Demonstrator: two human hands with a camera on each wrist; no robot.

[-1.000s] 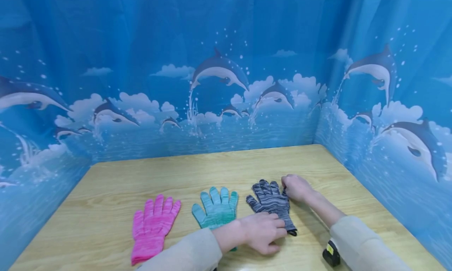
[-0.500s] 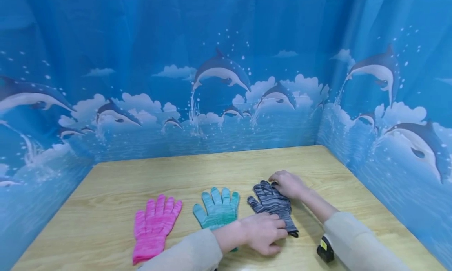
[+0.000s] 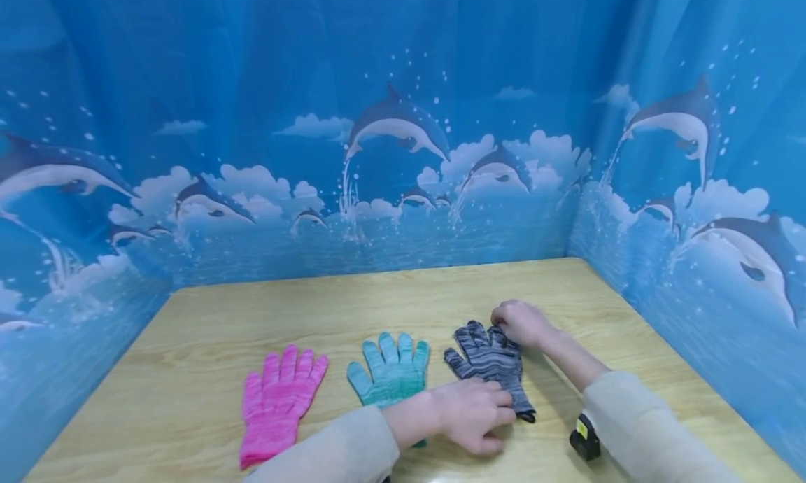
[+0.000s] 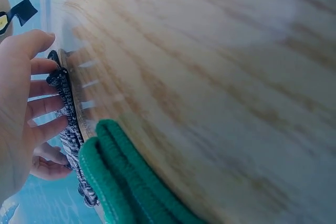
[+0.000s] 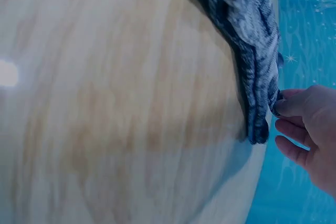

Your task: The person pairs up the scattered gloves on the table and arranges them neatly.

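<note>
A grey-and-black knit glove (image 3: 494, 364) lies palm-flat on the table, fingers pointing away. My right hand (image 3: 522, 324) is at its far right fingertips; in the right wrist view, the thumb and index finger of the right hand (image 5: 310, 124) pinch the tip of one glove finger. My left hand (image 3: 474, 414) rests with loose fingers on the glove's cuff end, and its fingers touch the knit in the left wrist view. Left of it lies a teal glove (image 3: 390, 374), its lower part hidden behind my left forearm. Farther left is a pink glove (image 3: 280, 402), also laid flat.
The wood-grain table (image 3: 239, 315) is enclosed at the back and sides by a blue curtain (image 3: 283, 84) printed with dolphins. A black device with a yellow label (image 3: 584, 437) is at my right sleeve.
My right hand has shifted from the grey glove's outer finger leftward over its fingertips, then slightly back right. My left hand stays at the cuff. The teal and pink gloves lie as before.
</note>
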